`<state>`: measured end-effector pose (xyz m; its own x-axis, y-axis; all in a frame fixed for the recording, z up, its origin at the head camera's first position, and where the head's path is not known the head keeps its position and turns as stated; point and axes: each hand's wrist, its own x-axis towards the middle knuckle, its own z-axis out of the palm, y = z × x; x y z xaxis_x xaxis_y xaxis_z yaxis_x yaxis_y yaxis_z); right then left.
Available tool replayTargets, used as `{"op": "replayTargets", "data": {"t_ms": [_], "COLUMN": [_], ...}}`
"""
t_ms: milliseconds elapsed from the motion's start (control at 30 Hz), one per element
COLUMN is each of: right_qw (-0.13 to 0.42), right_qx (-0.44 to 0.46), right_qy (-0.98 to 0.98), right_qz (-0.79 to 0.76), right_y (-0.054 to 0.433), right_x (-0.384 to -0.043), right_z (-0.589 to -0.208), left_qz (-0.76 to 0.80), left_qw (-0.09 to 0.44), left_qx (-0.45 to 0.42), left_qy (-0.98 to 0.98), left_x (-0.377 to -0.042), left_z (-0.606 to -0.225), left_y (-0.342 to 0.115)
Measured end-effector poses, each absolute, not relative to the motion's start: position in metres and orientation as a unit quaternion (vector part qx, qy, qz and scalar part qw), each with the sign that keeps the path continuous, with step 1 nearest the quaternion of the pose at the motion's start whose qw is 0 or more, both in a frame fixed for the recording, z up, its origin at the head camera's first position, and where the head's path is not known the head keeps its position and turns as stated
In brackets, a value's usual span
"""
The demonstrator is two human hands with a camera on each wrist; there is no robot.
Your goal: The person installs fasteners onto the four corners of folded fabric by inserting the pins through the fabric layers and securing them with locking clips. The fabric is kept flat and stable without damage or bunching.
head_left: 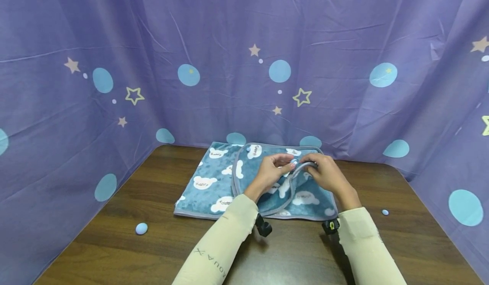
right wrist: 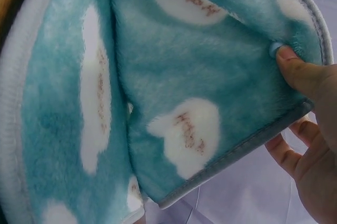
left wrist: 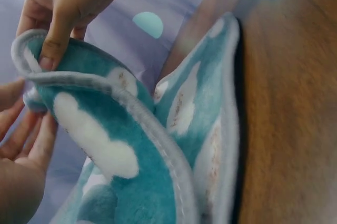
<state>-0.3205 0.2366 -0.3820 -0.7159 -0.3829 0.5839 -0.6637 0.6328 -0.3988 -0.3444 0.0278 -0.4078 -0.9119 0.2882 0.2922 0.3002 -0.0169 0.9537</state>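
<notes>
- We are watching a blanket (head_left: 248,172) lying on the bench (head_left: 153,183), partly folded over itself, its near right corner part being lifted between both hands.
- Our left hand (head_left: 271,170) is pinching a small blue knob (left wrist: 34,100) between thumb and fingers, right beside the raised edge of the cloth.
- Our right hand (head_left: 326,172) is grasping that raised edge, its thumb pressing on one face and its fingers lying on the other.
- In the right wrist view, a bit of blue is showing at the right thumb's tip (we cannot tell whether it is the same knob).
- The grey trim (head_left: 291,187) is curling round in a loop near the right hand, as the left wrist view is showing.
- The blanket is displaying white bear-like patches with "Happy" lettering on teal plush.
- One blue egg-shaped piece (head_left: 141,228) is resting on the bench, well apart from the blanket on the left; a smaller blue piece (head_left: 385,212) is sitting to its right.
- We are wearing cream sleeves (head_left: 225,238) (the left one is carrying dark lettering), with a black device (head_left: 263,226) at each wrist.
- Behind the bench, a purple curtain (head_left: 324,43) is hanging, patterned with stars and blue spots.
</notes>
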Motion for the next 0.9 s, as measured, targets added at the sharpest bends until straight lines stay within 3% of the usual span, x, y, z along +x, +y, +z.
{"op": "replayTargets", "data": {"t_ms": [567, 900], "right_qw": [0.185, 0.123], "right_qx": [0.283, 0.268], "right_qy": [-0.897, -0.911], "right_qz": [0.284, 0.287], "right_y": [0.242, 0.255], "right_x": [-0.326, -0.319], "right_z": [-0.381, -0.383], "left_qz": [-0.411, -0.374], "left_qw": [0.121, 0.102], "left_qx": [-0.370, -0.334], "left_qy": [-0.825, -0.859], "left_x": [-0.323, -0.332], "left_z": [-0.390, -0.383], "left_y": [0.018, -0.004]}}
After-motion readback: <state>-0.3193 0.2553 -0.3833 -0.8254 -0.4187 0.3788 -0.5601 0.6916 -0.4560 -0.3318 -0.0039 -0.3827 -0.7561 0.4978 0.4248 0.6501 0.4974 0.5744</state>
